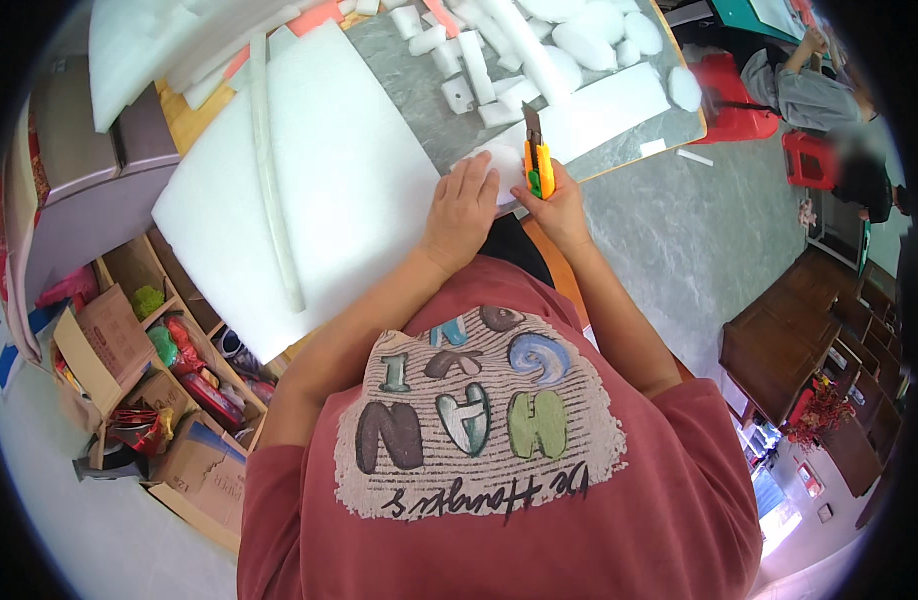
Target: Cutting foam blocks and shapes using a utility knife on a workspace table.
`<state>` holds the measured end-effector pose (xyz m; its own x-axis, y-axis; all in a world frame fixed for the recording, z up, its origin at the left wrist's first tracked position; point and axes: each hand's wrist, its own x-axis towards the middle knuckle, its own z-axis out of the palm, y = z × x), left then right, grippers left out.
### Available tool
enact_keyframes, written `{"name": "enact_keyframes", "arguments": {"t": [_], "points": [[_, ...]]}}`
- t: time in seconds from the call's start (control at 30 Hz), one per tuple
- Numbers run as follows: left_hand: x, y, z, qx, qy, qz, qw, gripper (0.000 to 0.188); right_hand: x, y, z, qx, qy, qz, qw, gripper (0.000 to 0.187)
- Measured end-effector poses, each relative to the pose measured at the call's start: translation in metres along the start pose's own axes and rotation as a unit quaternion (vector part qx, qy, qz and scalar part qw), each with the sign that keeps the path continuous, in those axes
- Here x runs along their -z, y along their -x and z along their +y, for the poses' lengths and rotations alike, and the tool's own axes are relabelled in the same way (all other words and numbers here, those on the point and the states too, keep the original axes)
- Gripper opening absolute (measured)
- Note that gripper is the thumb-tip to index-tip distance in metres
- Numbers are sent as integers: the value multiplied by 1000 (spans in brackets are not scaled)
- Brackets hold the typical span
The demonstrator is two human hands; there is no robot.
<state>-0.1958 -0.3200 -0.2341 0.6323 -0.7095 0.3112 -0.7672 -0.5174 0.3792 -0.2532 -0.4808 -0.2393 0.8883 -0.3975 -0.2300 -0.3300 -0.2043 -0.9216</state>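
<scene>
My right hand (559, 210) is closed around a yellow utility knife (541, 172) with a green part near its lower end. Its dark blade points up and away from me. Beside it, my left hand (461, 208) grips a small white foam piece (501, 163) at the near table edge, with the fingers bent over its left side. The knife is right of this piece; whether the two touch is hard to tell. A large white foam sheet (349, 170) spreads out left of my left hand, with a long narrow foam strip (267, 170) lying across it.
Foam blocks and rounded pieces (584, 45) are heaped on the grey tabletop (404, 75). A flat foam strip (609, 115) lies ahead of my right hand. Cardboard boxes (109, 340) stand at lower left. A person (814, 95) sits near red stools (724, 95) at far right.
</scene>
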Motion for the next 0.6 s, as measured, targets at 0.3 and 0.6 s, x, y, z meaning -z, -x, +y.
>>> {"name": "enact_keyframes", "arguments": {"t": [0.3,0.6], "points": [[1,-14,3,14,19,-76,997,51,48,12,-27,75,160,-68,982,56],[2,-21,4,-3,8,-92,996,50,65,17,-46,77,345,-170,920,62]]}}
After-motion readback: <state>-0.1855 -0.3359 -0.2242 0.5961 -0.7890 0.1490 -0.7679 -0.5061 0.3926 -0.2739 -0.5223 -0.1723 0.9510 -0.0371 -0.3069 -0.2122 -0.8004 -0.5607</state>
